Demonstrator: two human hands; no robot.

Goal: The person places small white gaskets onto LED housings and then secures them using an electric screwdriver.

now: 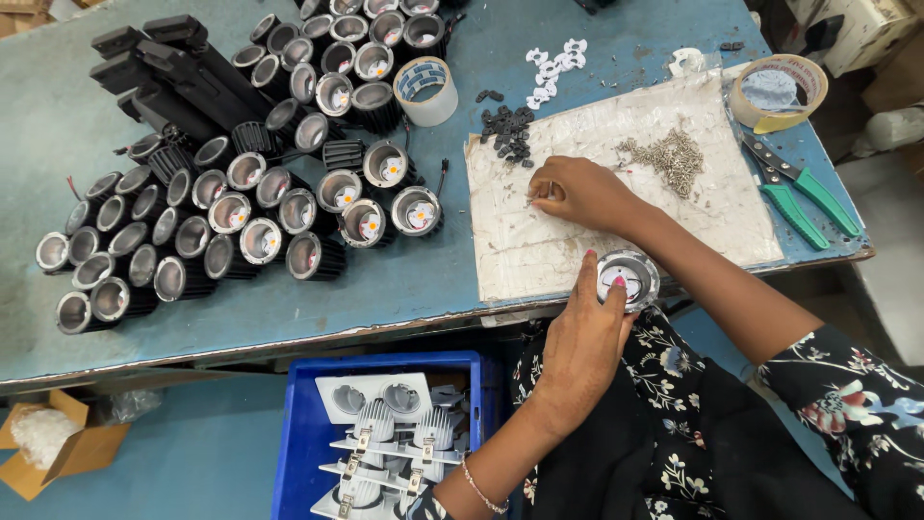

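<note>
Seen from the head camera, above a worn blue workbench point(404, 289). Left hand point(587, 332) clamped around a small round lamp housing point(628, 277) at the bench's near edge, fingers curled on its rim, thumb across the open face. Right hand point(577, 191) resting on a stained white sheet point(577, 250), fingertips pinched together near the sheet's left part (whatever sits between them too small to make out). Heap of small metal screws point(669, 156) on the same sheet, just beyond the right wrist. Cluster of little black parts point(507, 130) at the sheet's far left corner, scatter of white plastic clips point(553, 65) farther back.

Massed at left on the bench: dozens of black finned lamp bodies with shiny reflectors point(279, 202), standing open side up, close together. Behind them, a pile of black track adapters point(173, 72). Roll of clear tape point(424, 90) upright between lamps and sheet. Second tape roll point(778, 91) at the far right corner, green-handled pliers point(799, 188) beside it, lying flat.

Below the bench edge: blue plastic crate point(298, 433) holding white and silver fittings, stacked. Open cardboard box point(63, 448) with white packing at lower left. Floral-print sleeve point(847, 395) on the right arm, thin bracelet point(481, 489) on the left wrist.
</note>
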